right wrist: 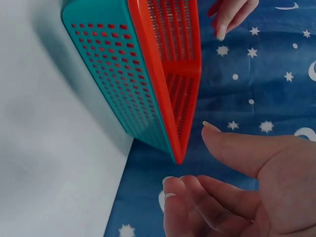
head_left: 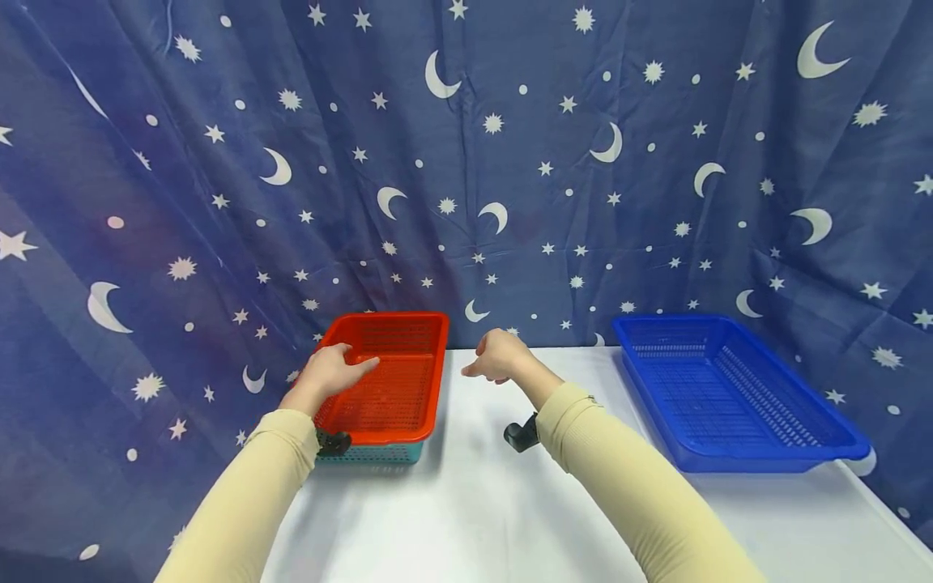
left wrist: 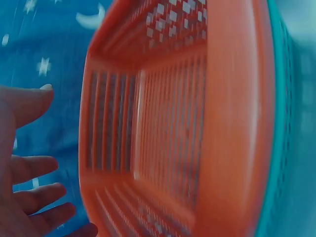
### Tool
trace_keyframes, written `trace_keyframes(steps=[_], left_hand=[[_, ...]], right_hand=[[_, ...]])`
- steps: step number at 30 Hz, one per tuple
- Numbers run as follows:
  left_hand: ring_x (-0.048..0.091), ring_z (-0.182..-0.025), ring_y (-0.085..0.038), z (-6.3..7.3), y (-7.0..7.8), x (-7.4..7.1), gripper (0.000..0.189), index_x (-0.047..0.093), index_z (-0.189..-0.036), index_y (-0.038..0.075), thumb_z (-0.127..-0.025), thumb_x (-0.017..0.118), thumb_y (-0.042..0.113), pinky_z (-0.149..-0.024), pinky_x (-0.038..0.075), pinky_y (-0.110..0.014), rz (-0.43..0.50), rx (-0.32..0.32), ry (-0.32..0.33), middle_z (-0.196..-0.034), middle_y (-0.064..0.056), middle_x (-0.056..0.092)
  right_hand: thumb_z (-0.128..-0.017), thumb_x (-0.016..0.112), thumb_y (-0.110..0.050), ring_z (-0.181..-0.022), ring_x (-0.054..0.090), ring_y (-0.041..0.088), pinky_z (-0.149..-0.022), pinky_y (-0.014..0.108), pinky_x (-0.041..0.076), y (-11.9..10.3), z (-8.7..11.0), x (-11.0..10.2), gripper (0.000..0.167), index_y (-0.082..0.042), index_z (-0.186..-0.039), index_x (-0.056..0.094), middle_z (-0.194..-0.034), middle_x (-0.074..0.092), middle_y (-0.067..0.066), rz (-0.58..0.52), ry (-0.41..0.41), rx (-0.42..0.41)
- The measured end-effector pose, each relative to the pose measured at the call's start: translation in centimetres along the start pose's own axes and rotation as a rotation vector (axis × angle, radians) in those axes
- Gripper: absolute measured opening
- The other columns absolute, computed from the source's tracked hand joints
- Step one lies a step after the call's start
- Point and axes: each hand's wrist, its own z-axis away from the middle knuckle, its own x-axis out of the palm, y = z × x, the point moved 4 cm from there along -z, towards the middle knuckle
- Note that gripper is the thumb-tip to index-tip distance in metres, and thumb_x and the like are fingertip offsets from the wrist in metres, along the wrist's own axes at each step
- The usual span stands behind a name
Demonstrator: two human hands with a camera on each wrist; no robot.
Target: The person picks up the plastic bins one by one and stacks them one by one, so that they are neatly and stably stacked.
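Observation:
A red plastic basket (head_left: 389, 397) sits nested in a teal basket (head_left: 386, 455) on the left side of the table. My left hand (head_left: 331, 374) hovers by the red basket's left side, thumb and fingers spread, holding nothing. In the left wrist view the red basket (left wrist: 239, 118) appears empty, and the fingers stay apart from its rim. To the right of the baskets, my right hand (head_left: 504, 356) hangs in the air with loosely bent fingers. The right wrist view shows nothing between that thumb and fingers, with the teal basket (right wrist: 106, 64) beyond them.
A blue basket (head_left: 736, 405) stands at the right of the white table (head_left: 466, 518), with nothing visible inside. Behind the table hangs a dark blue curtain (head_left: 503, 178) with moons and stars. Dark wrist devices show beneath both sleeves.

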Motion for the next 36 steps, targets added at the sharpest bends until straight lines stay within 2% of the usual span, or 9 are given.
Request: trace_keyframes(steps=[4,10,16,21,23,26,29,32,36], left_hand=[[0.041,-0.137,-0.049,-0.8,3.0,1.6,0.084,0.041,-0.148,-0.013,-0.099,0.058,0.053,-0.113,0.036,-0.059,0.016,0.051,-0.002,-0.148,-0.035,0.044],[0.040,-0.139,-0.047,-0.9,6.6,3.6,0.084,0.040,-0.150,-0.010,-0.098,0.059,0.054,-0.114,0.035,-0.059,0.029,0.095,-0.022,-0.150,-0.033,0.043],[0.040,-0.140,-0.046,-1.2,8.7,4.8,0.084,0.040,-0.151,-0.008,-0.098,0.060,0.053,-0.114,0.034,-0.058,0.011,0.103,-0.043,-0.151,-0.030,0.043],[0.047,-0.135,-0.045,-1.0,9.9,5.7,0.085,0.039,-0.150,-0.010,-0.095,0.065,0.050,-0.110,0.040,-0.058,-0.001,0.055,-0.088,-0.147,-0.030,0.047],[0.056,-0.123,-0.042,-0.6,10.1,6.3,0.080,0.046,-0.143,-0.010,-0.093,0.069,0.048,-0.103,0.048,-0.055,-0.001,0.021,-0.128,-0.137,-0.029,0.056],[0.065,-0.094,-0.033,-0.2,10.4,7.8,0.054,0.061,-0.116,-0.007,-0.088,0.076,0.036,-0.081,0.057,-0.045,-0.004,-0.015,-0.174,-0.106,-0.020,0.066],[0.059,-0.072,-0.028,0.1,10.7,9.2,0.022,0.060,-0.086,0.001,-0.085,0.073,0.019,-0.063,0.052,-0.038,-0.032,-0.025,-0.165,-0.079,-0.012,0.060],[0.055,-0.065,-0.027,0.2,11.4,10.1,0.014,0.057,-0.074,0.005,-0.084,0.067,0.009,-0.058,0.046,-0.035,-0.054,-0.020,-0.116,-0.071,-0.010,0.055],[0.055,-0.065,-0.028,0.2,12.5,10.9,0.013,0.057,-0.074,0.005,-0.082,0.066,0.009,-0.058,0.047,-0.035,-0.019,-0.011,-0.091,-0.070,-0.011,0.055]], right_hand=[[-0.085,0.085,-0.029,-0.074,0.071,0.018,-0.062,0.028,0.060,1.3,0.6,-1.2,0.045,0.001,-0.115,0.069,-0.088,0.070,0.007,-0.010,0.015,0.015],[-0.086,0.084,-0.031,-0.077,0.071,0.019,-0.064,0.029,0.060,4.1,1.7,-2.9,0.046,-0.001,-0.117,0.068,-0.094,0.070,0.008,-0.002,0.034,0.059],[-0.087,0.084,-0.030,-0.079,0.071,0.020,-0.065,0.031,0.061,6.9,2.4,-4.5,0.049,0.001,-0.120,0.067,-0.100,0.070,0.011,-0.020,0.059,0.107],[-0.088,0.083,-0.031,-0.081,0.070,0.023,-0.068,0.034,0.062,8.6,3.0,-5.2,0.047,0.001,-0.119,0.067,-0.099,0.068,0.011,-0.053,0.070,0.141],[-0.088,0.082,-0.031,-0.081,0.069,0.023,-0.068,0.033,0.061,9.1,3.1,-5.1,0.047,0.001,-0.118,0.067,-0.096,0.067,0.011,-0.062,0.071,0.144],[-0.088,0.082,-0.030,-0.080,0.068,0.024,-0.069,0.035,0.062,9.8,3.3,-4.9,0.045,0.002,-0.117,0.067,-0.094,0.067,0.011,-0.082,0.071,0.144],[-0.088,0.082,-0.029,-0.079,0.069,0.024,-0.071,0.037,0.062,10.6,3.5,-4.9,0.045,0.002,-0.116,0.066,-0.093,0.067,0.012,-0.101,0.076,0.143],[-0.088,0.082,-0.027,-0.078,0.069,0.024,-0.069,0.037,0.062,11.5,3.8,-5.1,0.045,0.004,-0.116,0.066,-0.094,0.067,0.013,-0.110,0.089,0.151],[-0.087,0.082,-0.026,-0.076,0.068,0.023,-0.066,0.034,0.061,12.9,4.1,-5.4,0.044,0.004,-0.115,0.066,-0.095,0.067,0.013,-0.109,0.098,0.187]])
